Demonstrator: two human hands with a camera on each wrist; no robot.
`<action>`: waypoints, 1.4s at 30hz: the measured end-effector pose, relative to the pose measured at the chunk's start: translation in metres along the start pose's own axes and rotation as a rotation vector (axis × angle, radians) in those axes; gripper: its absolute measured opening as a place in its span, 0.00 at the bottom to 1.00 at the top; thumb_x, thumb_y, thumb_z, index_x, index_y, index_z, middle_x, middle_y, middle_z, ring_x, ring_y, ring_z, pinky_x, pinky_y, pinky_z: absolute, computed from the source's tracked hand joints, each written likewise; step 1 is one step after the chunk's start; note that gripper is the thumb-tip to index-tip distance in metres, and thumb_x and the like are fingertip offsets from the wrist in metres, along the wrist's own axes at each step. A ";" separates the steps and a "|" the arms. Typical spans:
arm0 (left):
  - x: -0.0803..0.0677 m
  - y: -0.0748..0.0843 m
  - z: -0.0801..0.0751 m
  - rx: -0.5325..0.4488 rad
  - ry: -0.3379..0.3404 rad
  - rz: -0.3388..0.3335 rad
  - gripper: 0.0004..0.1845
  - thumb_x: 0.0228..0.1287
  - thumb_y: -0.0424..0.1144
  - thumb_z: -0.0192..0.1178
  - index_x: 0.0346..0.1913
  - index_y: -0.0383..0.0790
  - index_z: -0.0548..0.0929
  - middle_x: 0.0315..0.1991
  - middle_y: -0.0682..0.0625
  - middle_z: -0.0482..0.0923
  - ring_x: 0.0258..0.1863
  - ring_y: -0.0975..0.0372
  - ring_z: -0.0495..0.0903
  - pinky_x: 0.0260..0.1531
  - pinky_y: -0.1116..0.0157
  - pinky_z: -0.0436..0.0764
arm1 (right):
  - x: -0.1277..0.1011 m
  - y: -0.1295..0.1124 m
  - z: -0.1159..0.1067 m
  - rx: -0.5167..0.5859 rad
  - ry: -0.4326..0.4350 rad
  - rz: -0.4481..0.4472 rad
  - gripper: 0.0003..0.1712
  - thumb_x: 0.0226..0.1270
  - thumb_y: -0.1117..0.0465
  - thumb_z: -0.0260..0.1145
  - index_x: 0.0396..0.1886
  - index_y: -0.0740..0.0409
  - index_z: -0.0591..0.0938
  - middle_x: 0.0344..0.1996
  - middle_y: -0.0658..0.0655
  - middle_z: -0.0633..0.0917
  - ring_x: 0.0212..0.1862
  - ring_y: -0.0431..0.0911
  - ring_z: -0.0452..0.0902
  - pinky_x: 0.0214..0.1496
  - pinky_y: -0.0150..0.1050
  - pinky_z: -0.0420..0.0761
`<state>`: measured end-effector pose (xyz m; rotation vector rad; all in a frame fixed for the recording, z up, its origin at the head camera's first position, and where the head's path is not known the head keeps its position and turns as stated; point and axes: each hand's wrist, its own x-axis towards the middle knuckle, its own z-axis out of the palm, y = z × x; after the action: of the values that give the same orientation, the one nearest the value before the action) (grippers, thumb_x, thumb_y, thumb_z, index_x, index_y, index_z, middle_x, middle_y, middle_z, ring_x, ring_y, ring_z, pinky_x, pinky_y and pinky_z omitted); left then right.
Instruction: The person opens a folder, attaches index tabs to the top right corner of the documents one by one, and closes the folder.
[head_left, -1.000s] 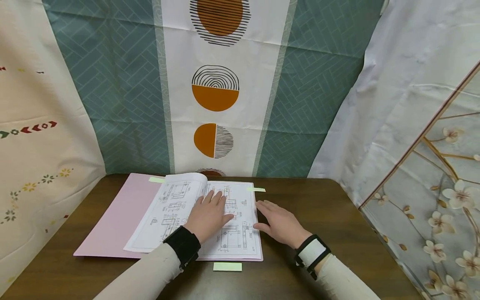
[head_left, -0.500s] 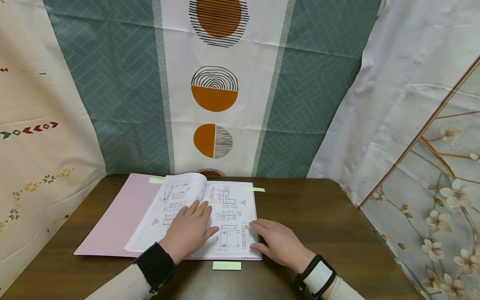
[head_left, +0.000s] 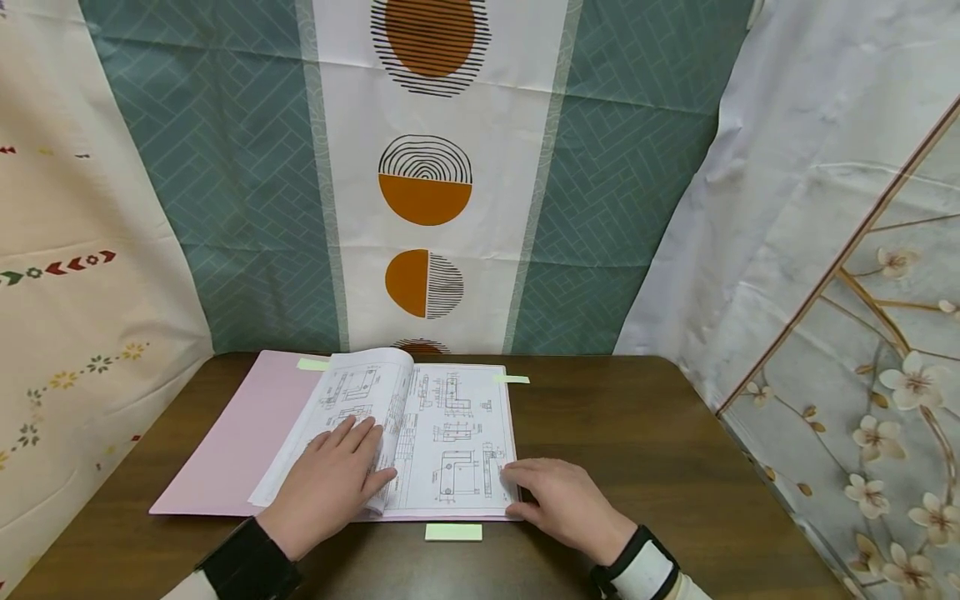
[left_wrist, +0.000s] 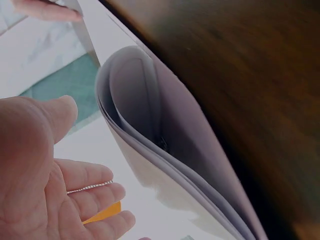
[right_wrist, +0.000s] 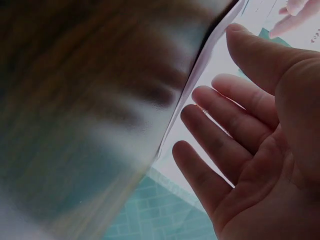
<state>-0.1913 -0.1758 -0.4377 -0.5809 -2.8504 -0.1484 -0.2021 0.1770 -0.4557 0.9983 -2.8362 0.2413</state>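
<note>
A booklet of technical drawings lies open in a pink folder (head_left: 232, 442) on the table. My left hand (head_left: 322, 483) rests with straight, slightly spread fingers over the lower part of the left page (head_left: 367, 375), which bulges up toward the spine. In the left wrist view those turned pages (left_wrist: 165, 165) curl in a loop above the pink cover, beside the hand's straight fingers. At the lower right edge of the right page (head_left: 465, 433), my right hand (head_left: 562, 504) touches the border with loosely extended fingers. The right wrist view has its fingers (right_wrist: 215, 142) straight along that edge.
Pale green sticky strips mark the spot: one strip (head_left: 312, 363) at the folder's upper left, another strip (head_left: 512, 379) at the upper right, a third strip (head_left: 453, 532) on the brown table (head_left: 615, 417) below the booklet. Patterned curtains (head_left: 262, 167) hang behind and at both sides.
My left hand has slid left and toward me, from the booklet's middle onto the left page. The right hand has moved down along the right page's edge.
</note>
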 end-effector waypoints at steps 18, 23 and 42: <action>-0.038 -0.034 0.000 0.012 0.056 -0.051 0.35 0.73 0.55 0.73 0.68 0.29 0.82 0.69 0.30 0.80 0.71 0.31 0.75 0.66 0.35 0.76 | -0.003 -0.004 0.002 0.003 -0.002 -0.050 0.14 0.64 0.53 0.86 0.46 0.49 0.95 0.52 0.46 0.92 0.52 0.40 0.88 0.52 0.41 0.88; -0.044 -0.051 -0.001 0.016 0.057 -0.076 0.36 0.74 0.55 0.72 0.68 0.26 0.81 0.69 0.28 0.79 0.70 0.31 0.76 0.66 0.34 0.76 | -0.003 -0.005 0.001 0.004 -0.002 -0.050 0.13 0.64 0.53 0.86 0.46 0.48 0.94 0.52 0.45 0.92 0.51 0.41 0.88 0.51 0.41 0.88; -0.064 -0.129 -0.010 -0.027 -0.020 -0.235 0.35 0.77 0.51 0.70 0.67 0.20 0.79 0.65 0.22 0.78 0.64 0.29 0.78 0.62 0.30 0.76 | -0.005 -0.006 0.001 0.036 -0.001 -0.026 0.14 0.63 0.53 0.87 0.44 0.50 0.95 0.51 0.47 0.91 0.49 0.41 0.87 0.51 0.41 0.88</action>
<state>-0.1834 -0.3195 -0.4506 -0.2519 -2.9325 -0.2217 -0.1944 0.1758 -0.4572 1.0421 -2.8274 0.2896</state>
